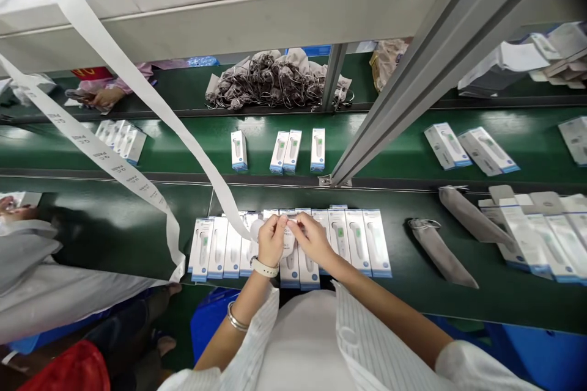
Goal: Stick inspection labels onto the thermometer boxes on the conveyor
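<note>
My left hand (271,241) wears a watch and pinches a white strip of printed labels (288,243). On the other side of that strip, the thumb and fingers of my right hand (315,237) are closed at its top edge. Whether a single label is peeled off there is too small to tell. Some of the print reads "PASS". Right below both hands lies a row of white and blue boxes (358,238), each picturing a handheld device with a green display. My hands and the strip hide the middle boxes.
A long label band (137,82) hangs from the upper left. Beyond a rail, several boxes (239,151) stand on the green belt (192,140). Grey pouches (275,79) are heaped behind. A metal post (413,61) slants at right, near filled pouches (443,253). A co-worker's sleeve (27,250) is at left.
</note>
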`<state>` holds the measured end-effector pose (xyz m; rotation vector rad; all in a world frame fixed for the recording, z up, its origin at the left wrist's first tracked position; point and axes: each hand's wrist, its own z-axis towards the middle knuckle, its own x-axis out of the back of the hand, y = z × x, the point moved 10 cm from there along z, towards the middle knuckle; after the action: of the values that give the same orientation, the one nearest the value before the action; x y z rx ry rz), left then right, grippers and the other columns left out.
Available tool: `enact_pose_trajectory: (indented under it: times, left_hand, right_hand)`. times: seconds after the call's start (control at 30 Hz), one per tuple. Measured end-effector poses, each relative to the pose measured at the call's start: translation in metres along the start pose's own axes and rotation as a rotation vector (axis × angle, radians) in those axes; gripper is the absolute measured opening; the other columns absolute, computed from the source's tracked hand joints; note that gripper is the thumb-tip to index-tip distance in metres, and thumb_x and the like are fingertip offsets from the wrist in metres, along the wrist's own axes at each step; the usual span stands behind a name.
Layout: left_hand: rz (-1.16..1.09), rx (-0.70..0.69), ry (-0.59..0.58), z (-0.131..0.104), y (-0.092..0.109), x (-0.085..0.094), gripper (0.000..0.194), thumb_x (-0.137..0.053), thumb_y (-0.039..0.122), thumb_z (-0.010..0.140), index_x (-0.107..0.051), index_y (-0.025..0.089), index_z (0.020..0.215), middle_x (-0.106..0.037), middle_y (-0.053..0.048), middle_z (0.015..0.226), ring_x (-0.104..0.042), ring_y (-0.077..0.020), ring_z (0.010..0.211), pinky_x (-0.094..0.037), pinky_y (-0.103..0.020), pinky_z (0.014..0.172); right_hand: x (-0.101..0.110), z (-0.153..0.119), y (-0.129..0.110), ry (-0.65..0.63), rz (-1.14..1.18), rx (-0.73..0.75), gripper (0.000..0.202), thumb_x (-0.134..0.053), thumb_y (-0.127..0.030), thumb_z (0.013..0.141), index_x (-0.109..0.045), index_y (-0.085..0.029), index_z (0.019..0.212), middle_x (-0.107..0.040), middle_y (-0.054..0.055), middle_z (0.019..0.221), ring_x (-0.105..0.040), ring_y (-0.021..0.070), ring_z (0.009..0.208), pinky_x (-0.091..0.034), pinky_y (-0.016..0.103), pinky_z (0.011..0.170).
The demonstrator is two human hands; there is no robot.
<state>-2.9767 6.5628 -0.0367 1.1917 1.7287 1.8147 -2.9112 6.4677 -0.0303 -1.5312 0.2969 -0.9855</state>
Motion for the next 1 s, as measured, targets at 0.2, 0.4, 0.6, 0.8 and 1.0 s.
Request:
enact_pose_trajectory:
  times: [0.2,0.4,0.6,0.8,1.0]
  left_hand:
    - [-0.025,0.045,-0.001,-0.006,-0.012,0.004,0.024,-0.041,0.037,0.085,-0.045,0.019,0.069,-0.047,0.001,0.068,-0.045,-0.0126,0.067,-0.037,-0.024,0.065]
    - [-0.256,0.395,0.095,-0.002,-0.058,0.027,0.025,-0.050,0.043,0.077,-0.042,0.020,0.070,-0.051,0.003,0.057,-0.053,-0.0140,0.054,-0.044,-0.027,0.054]
    - [-0.404,0.576,-0.057,-0.008,-0.058,0.008,0.029,-0.058,0.044,0.070,-0.042,0.020,0.073,-0.056,0.003,0.054,-0.057,-0.0156,0.045,-0.045,-0.028,0.044]
    - [-0.447,0.645,-0.138,-0.020,-0.057,-0.032,0.025,-0.057,0.040,0.071,-0.043,0.019,0.069,-0.056,0.002,0.051,-0.060,-0.0162,0.049,-0.045,-0.025,0.043]
    - [-0.484,0.659,-0.122,-0.017,-0.061,-0.036,0.021,-0.056,0.037,0.072,-0.046,0.019,0.068,-0.057,0.000,0.051,-0.060,-0.0172,0.049,-0.047,-0.028,0.046]
  right_hand:
    - [-0.015,0.007,-0.004,0.104,-0.371,0.074,0.032,-0.037,-0.033,0.089,-0.047,-0.019,0.061,-0.051,0.002,0.064,-0.047,0.0168,0.068,-0.034,0.031,0.068]
    - [-0.004,0.000,0.004,0.122,-0.432,0.115,0.020,-0.040,-0.029,0.087,-0.056,-0.019,0.093,-0.055,0.008,0.101,-0.042,0.0228,0.106,-0.029,0.043,0.094]
    - [-0.005,-0.013,0.017,-0.011,-0.503,0.176,0.037,-0.043,-0.035,0.084,-0.046,-0.017,0.116,-0.048,0.011,0.118,-0.034,0.0272,0.117,-0.022,0.052,0.101]
    - [-0.012,-0.017,0.020,-0.029,-0.515,0.201,0.046,-0.040,-0.025,0.082,-0.037,-0.013,0.126,-0.045,0.013,0.122,-0.032,0.0273,0.119,-0.021,0.052,0.102]
    - [-0.018,-0.016,0.018,-0.158,-0.559,0.265,0.057,-0.039,-0.015,0.077,-0.032,-0.022,0.133,-0.036,0.011,0.130,-0.029,0.0280,0.121,-0.020,0.054,0.101]
